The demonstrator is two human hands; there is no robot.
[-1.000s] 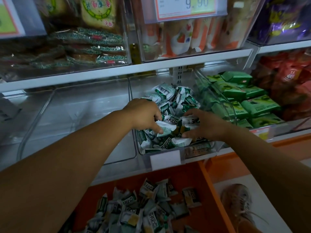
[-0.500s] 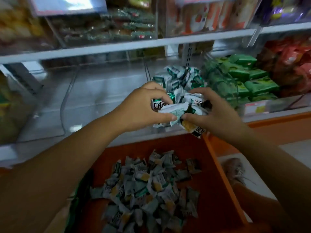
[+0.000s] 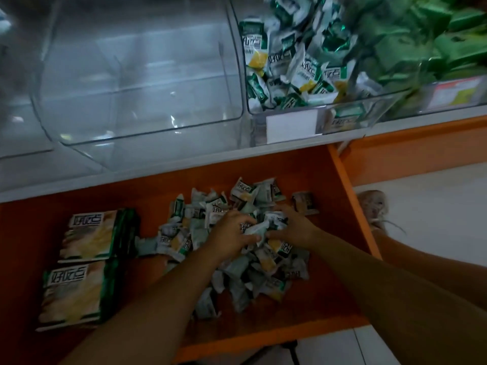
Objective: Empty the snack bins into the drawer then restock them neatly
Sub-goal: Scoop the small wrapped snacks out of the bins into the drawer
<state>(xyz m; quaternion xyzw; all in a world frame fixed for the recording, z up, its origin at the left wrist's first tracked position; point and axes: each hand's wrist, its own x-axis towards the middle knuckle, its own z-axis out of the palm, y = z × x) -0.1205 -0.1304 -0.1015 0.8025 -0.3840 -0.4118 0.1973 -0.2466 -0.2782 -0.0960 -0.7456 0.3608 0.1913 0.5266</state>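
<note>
Seemingly left hand (image 3: 229, 237) and right hand (image 3: 293, 229) clutch snack packets (image 3: 253, 229) (over the drawer (image 3: 320, 308) pile).

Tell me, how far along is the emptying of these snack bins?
Done: the left clear plastic bin looks empty, and a pile of small green-and-white snack packets lies in the orange drawer. In hand: the left hand and right hand grip a bunch on that pile. Left: the middle clear bin holds many packets; restocking not begun.
</note>
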